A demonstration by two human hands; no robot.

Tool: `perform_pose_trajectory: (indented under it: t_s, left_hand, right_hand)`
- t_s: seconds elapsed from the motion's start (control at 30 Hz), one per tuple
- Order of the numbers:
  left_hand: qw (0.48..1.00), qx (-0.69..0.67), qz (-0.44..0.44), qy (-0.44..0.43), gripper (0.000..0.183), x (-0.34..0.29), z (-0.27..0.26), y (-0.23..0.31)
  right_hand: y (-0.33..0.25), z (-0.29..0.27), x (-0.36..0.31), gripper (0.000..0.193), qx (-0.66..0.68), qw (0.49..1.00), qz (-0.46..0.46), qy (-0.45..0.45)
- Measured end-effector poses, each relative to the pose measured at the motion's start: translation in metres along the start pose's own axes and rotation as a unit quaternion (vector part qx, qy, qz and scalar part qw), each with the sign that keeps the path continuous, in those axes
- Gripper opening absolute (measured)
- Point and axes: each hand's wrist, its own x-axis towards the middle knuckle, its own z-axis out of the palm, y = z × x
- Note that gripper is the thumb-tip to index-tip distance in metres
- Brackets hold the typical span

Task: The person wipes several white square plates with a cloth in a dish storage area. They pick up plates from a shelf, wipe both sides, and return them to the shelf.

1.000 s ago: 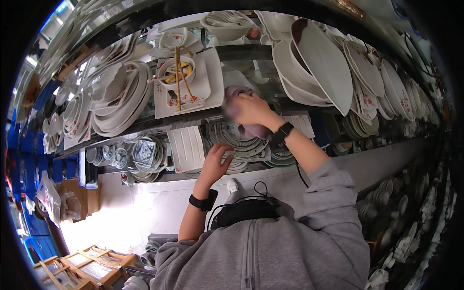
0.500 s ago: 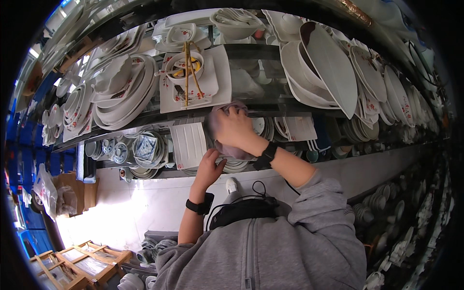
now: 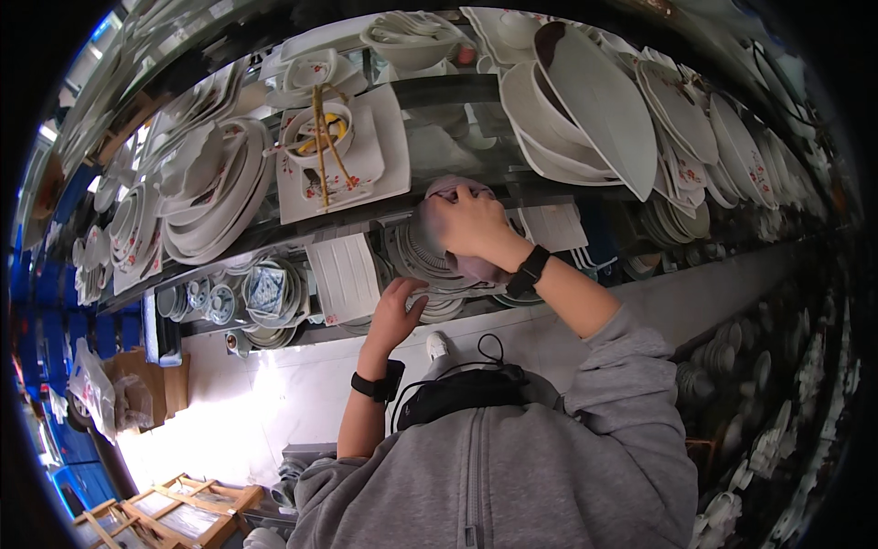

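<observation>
Bunched under my right hand (image 3: pixel 474 225) is a greyish-purple cloth (image 3: pixel 481 268), with the fingers closed over it. Cloth and hand are at the front edge of the upper glass shelf (image 3: pixel 437 146), above a stack of grey-white plates (image 3: pixel 409 249) on the lower level. My left hand (image 3: pixel 393 313) is lower and to the left, its fingers curved and apart, holding nothing. It is nearest to a white ribbed rectangular plate (image 3: pixel 344 279). Left of the cloth, a square white plate (image 3: pixel 399 151) on the upper shelf carries smaller dishes and a bamboo-like stand (image 3: pixel 320 146).
Tall leaf-shaped plates (image 3: pixel 599 101) lean at the right of the upper shelf. Stacked oval plates (image 3: pixel 242 192) stand at its left. Blue-patterned dishes (image 3: pixel 266 291) sit below. Wooden crates (image 3: pixel 178 508) rest on the floor behind me at the left.
My right hand has moved to the right with the cloth, and more of the stacked plates beneath shows. My left hand stays nearly in place. The view has shifted slightly.
</observation>
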Motion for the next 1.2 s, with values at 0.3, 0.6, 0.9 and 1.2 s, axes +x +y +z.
perform_pose_trajectory:
  t_s: [0.3, 0.6, 0.9, 1.2]
  left_hand:
    - [0.997, -0.008, 0.041, -0.061, 0.022, 0.025, 0.02, 0.014]
    - [0.988, -0.028, 0.087, -0.124, 0.021, 0.037, 0.05, 0.024]
    - [0.972, -0.034, 0.143, -0.183, 0.021, 0.038, 0.089, 0.054]
    - [0.933, -0.119, 0.106, -0.321, 0.031, 0.032, 0.226, 0.124]
  right_hand:
    - [0.068, -0.013, -0.015, 0.051, -0.02, 0.995, 0.097, -0.004]
    - [0.087, -0.009, -0.049, 0.053, 0.007, 0.989, 0.148, 0.021]
    - [0.127, 0.005, -0.195, 0.056, 0.12, 0.959, 0.209, 0.149]
    - [0.167, 0.073, -0.37, 0.067, 0.697, 0.544, 0.295, 0.363]
